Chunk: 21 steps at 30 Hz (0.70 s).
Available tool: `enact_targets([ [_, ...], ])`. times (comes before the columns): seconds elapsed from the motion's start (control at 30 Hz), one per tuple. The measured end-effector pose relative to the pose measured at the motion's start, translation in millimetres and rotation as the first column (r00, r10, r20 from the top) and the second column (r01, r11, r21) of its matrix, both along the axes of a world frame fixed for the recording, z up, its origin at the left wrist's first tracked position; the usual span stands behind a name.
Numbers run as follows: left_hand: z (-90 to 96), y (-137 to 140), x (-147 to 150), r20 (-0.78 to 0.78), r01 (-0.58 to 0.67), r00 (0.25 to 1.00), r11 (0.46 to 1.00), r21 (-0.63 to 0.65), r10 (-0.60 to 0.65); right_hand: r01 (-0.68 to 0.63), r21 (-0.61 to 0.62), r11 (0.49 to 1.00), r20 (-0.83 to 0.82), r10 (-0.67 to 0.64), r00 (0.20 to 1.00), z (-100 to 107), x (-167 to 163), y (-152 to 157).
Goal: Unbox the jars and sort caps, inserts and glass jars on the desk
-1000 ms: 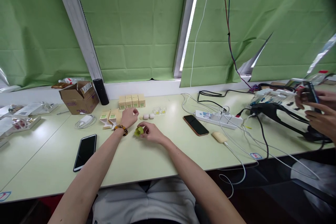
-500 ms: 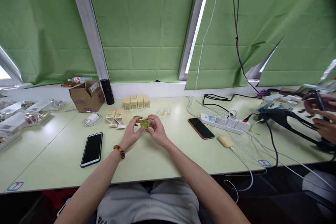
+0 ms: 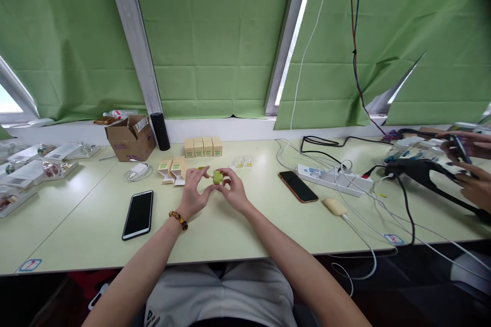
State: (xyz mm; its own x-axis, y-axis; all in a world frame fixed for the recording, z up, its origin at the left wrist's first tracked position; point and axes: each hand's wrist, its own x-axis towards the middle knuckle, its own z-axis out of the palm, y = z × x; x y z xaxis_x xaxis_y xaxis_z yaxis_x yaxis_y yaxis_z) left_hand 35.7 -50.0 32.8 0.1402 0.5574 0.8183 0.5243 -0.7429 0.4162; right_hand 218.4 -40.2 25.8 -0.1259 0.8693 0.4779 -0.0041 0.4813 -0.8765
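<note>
Taking the small green piece (image 3: 218, 178) as our dial's centre, we see an open cardboard box (image 3: 132, 144) at ten o'clock, a white-edged phone (image 3: 138, 214) at eight and a coiled white charger (image 3: 138, 170) at nine. The black cylinder (image 3: 160, 133) stands between ten and eleven. Two opened cartons (image 3: 177, 168) sit at nine, just beyond our left hand (image 3: 194, 196), which wears a beaded bracelet (image 3: 178, 219). Its thumb and forefinger curve close to the piece; we cannot tell whether they grip anything. Four small boxes (image 3: 203, 147) form a row at eleven. Our right hand (image 3: 235, 194) pinches the green piece in its fingertips, above the table (image 3: 230, 235). Clear cups (image 3: 244, 162) with yellow bits lie at two o'clock. At three come a second phone (image 3: 298, 187), a white power strip (image 3: 332, 180) and, farther out, another person's hands (image 3: 477, 184) around a dark device.
</note>
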Motion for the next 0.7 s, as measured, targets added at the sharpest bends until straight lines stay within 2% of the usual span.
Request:
enact_targets([
  [0.03, 1.3, -0.7, -0.3, 0.028, -0.024, 0.999, 1.0, 0.015, 0.023, -0.078, -0.071, 0.994, -0.098, 0.071, 0.993, 0.8, 1.4, 1.6],
  [0.1, 3.1, -0.8, -1.2, 0.076, -0.076, 0.994, 0.997, 0.032, 0.074, -0.267, -0.18, 0.947, -0.268, 0.214, 0.939, 2.3, 4.7, 4.3],
  [0.17, 3.8, 0.2, -1.7, 0.094, -0.107, 0.99, 0.994, 0.025, 0.105, -0.408, -0.228, 0.884, -0.366, 0.311, 0.877, 3.3, 7.5, 5.4],
  [0.23, 4.2, 1.0, -1.6, 0.099, -0.104, 0.99, 0.995, 0.013, 0.102, -0.478, -0.24, 0.845, -0.413, 0.357, 0.838, 4.0, 8.7, 5.0],
  [0.37, 4.7, 1.1, 0.2, 0.11, -0.029, 0.994, 1.0, 0.013, 0.027, -0.521, -0.252, 0.816, -0.432, 0.387, 0.815, 4.5, 7.9, 3.2],
  [0.57, 2.9, 3.4, 1.8, 0.106, 0.109, 0.989, 0.993, -0.052, -0.103, -0.53, -0.269, 0.804, -0.428, 0.393, 0.814, 1.4, 6.5, 4.9],
  [0.7, 0.2, 6.3, 1.0, 0.108, 0.125, 0.987, 0.99, -0.059, -0.118, -0.493, -0.273, 0.826, -0.394, 0.372, 0.84, -4.1, 4.5, 8.4],
])
